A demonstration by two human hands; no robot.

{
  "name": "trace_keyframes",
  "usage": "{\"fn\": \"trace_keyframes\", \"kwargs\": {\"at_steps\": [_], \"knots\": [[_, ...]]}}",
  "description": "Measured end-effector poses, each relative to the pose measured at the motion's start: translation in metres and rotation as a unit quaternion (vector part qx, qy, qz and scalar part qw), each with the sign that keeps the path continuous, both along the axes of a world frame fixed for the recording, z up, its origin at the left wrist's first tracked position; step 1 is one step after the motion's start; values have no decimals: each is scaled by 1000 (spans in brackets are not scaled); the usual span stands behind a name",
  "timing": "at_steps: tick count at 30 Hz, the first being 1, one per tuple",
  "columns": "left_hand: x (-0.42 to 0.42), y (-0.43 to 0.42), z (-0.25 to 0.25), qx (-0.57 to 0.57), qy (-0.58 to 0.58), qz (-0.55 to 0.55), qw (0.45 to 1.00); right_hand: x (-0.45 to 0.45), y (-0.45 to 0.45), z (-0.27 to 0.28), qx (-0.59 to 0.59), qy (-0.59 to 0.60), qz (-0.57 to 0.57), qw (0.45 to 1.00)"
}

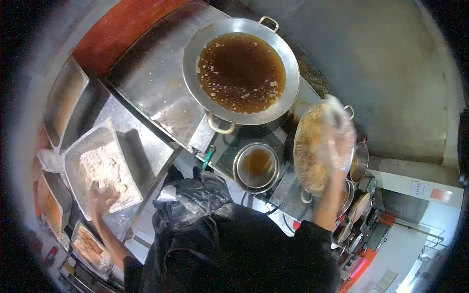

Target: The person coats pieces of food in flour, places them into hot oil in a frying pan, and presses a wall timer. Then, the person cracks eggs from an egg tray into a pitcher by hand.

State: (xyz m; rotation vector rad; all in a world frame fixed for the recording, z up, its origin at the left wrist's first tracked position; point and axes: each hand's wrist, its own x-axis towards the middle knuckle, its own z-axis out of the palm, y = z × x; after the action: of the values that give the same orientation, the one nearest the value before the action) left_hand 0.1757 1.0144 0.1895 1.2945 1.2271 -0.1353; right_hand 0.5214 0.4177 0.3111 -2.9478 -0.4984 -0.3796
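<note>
My left hand (103, 198) is at the near edge of a deep metal pan (135, 155) of white flour (105, 171). Its fingers look apart and touch or hover just over the flour; nothing shows between them. On the other side, my right hand (337, 144) is over a wok (304, 188) of bubbling, golden-brown frying oil (312, 166). Something clear and whitish, like a thin plastic glove, covers that hand. Motion smears its fingers, so I cannot make out whether it holds anything.
A large wok (193, 93) of dark oil with floating crumbs sits on the metal stove. Before it stands a round metal pot (238, 168) of brown liquid. More metal pans (63, 107) line the left side. Further pots and lids (360, 207) crowd the right, beside a wall.
</note>
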Motion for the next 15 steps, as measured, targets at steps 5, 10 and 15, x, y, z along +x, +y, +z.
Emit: {"fn": "trace_keyframes", "kwargs": {"at_steps": [5,10,15], "knots": [[-33,15,-9,211,21,-153,965,-124,328,-8,290,366,414,781],[-59,5,19,367,-96,-121,917,-204,485,-97,174,322,530,765],[-73,18,52,327,-38,-141,934,-268,541,-177,128,446,523,715]]}}
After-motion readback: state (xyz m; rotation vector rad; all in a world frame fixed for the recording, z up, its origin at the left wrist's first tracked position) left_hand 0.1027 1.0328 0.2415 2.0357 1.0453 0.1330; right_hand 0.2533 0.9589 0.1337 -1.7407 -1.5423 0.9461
